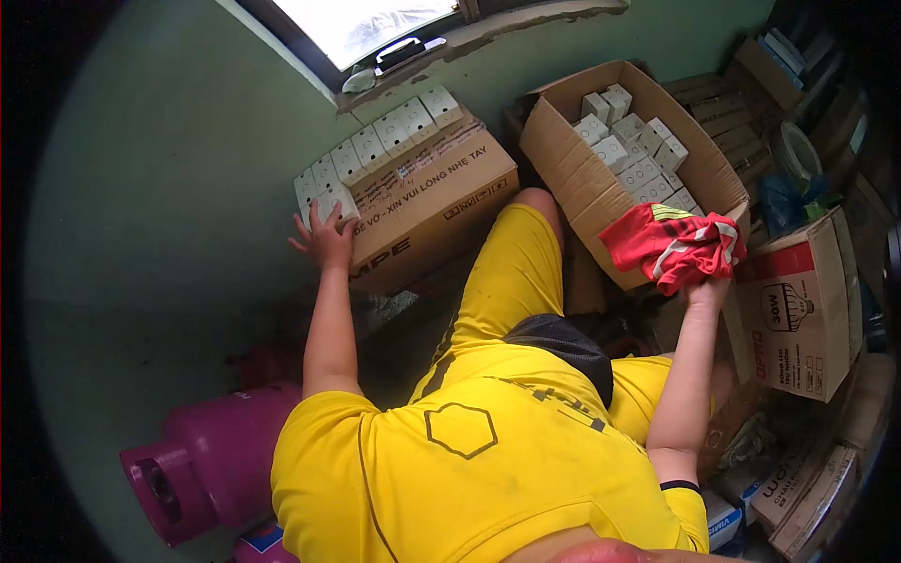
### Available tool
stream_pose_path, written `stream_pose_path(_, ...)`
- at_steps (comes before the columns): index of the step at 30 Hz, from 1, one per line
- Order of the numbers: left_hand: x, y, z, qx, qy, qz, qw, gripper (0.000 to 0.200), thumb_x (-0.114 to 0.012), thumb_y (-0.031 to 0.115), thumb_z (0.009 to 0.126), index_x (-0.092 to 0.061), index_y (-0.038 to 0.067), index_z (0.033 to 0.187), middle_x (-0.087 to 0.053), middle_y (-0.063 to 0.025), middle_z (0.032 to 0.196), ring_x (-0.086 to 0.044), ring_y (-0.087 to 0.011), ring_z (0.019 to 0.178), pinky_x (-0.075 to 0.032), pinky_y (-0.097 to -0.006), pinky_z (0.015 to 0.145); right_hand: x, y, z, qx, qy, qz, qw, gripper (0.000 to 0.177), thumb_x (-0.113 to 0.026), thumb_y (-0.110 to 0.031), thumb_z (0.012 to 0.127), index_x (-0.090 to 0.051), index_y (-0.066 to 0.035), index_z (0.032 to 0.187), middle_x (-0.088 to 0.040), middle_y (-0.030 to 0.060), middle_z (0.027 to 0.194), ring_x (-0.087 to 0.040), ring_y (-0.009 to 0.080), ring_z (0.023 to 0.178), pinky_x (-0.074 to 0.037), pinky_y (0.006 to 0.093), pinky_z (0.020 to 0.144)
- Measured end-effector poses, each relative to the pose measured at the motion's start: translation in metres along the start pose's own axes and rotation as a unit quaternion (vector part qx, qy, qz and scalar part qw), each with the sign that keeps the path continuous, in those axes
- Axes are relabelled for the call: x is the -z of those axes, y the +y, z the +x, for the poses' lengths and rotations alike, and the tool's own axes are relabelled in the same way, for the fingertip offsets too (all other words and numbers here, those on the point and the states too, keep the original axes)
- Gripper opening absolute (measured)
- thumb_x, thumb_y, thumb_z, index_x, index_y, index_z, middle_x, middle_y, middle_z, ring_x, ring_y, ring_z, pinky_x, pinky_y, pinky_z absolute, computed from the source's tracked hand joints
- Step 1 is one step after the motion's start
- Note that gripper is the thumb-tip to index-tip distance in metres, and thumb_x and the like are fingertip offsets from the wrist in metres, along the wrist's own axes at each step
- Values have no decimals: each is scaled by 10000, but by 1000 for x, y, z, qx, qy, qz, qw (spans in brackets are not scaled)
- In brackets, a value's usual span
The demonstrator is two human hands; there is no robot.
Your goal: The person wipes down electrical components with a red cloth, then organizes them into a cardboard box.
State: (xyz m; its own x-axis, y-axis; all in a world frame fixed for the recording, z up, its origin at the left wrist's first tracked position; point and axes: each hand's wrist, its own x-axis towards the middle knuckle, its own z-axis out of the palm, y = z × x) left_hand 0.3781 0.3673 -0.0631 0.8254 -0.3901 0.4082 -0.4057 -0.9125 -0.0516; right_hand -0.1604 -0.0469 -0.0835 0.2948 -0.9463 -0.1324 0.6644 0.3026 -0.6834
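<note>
Now left hand point(324, 241) splays on one box point(343, 201); right hand point(706, 292) grips one cloth point(668, 246).

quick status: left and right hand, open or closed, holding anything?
Left hand: open, fingers spread, resting on a small white box atop the closed carton.
Right hand: closed, gripping a red cloth.
</note>
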Motion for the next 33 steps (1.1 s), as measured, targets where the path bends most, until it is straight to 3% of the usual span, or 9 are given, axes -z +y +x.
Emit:
stream_pose_path(7,33,44,14,-15,12,-25,999,671,-786,512,725,-573,380,1347,-272,-46,1588,-128,-461,1464,-116,-752,1090,-25,-7,-7,-15,103,63,993,416,-427,-330,1047,-493,-75,1368,-559,103,1338,-550,262,1224,-428,416,1086)
stream_pose_path(9,46,79,14,-43,44,-77,995,704,-789,510,722,-549,366,1368,-252,-73,1596,-128,-486,1455,-128,-750,1084,1,1,-1,105,50,-159,981,453,-512,-333,1026,-452,-63,1385,-565,82,1311,-563,209,1199,-465,367,1039)
stream_pose_path(18,100,380,-27,-366,-22,-309,877,480,-733,461,826,-641,291,1266,-498,-24,1461,-256,-439,1436,-103,-655,1125,-11,-67,6,149,-219,310,913,663,-396,-588,978,-459,-92,1414,-489,146,1432,-485,346,1305,-374,534,1116)
stream_pose_path(21,99,483,-51,-443,-101,-327,829,551,-715,466,817,-587,275,1317,-500,-3,1441,-217,-416,1456,-90,-701,1122,-1,-82,15,181,-211,314,908,692,-367,-601,980,-403,-92,1448,-446,152,1465,-427,352,1352,-333,550,1137)
stream_pose_path(22,93,514,-53,-468,-110,-303,823,582,-706,454,827,-543,274,1357,-489,-3,1454,-204,-414,1462,-81,-701,1127,-4,-82,15,215,-76,235,945,689,-338,-600,988,-372,-95,1456,-429,153,1476,-424,346,1354,-334,542,1138)
stream_pose_path(25,53,601,-61,-519,-138,-235,810,674,-675,412,858,-414,268,1462,-454,-6,1492,-166,-411,1481,-58,-701,1138,23,-72,35,178,-284,354,873,678,-390,-572,981,-366,-82,1449,-435,155,1464,-403,348,1362,-295,523,1160)
stream_pose_path(27,18,643,-57,-518,-161,-193,817,722,-649,380,880,-329,261,1515,-426,-9,1520,-142,-412,1490,-49,-703,1139,33,-60,41,264,-165,133,941,644,-392,-549,994,-368,-83,1437,-439,144,1460,-421,336,1346,-311,510,1151)
stream_pose_path(29,3,667,-54,-520,-194,-174,813,785,-667,323,868,-272,270,1545,-383,-12,1553,-128,-391,1500,-48,-697,1144,28,-64,37,187,-205,321,906,568,-396,-500,1016,-378,-96,1415,-458,118,1434,-446,299,1322,-345,474,1134)
stream_pose_path(33,-6,679,-59,-548,-138,-92,820,770,-665,256,866,-290,282,1537,-330,-1,1572,-200,-349,1482,-70,-693,1146,38,-59,42,283,-135,79,946,426,-453,-380,1030,-429,-104,1354,-518,76,1322,-520,236,1206,-432,418,1052)
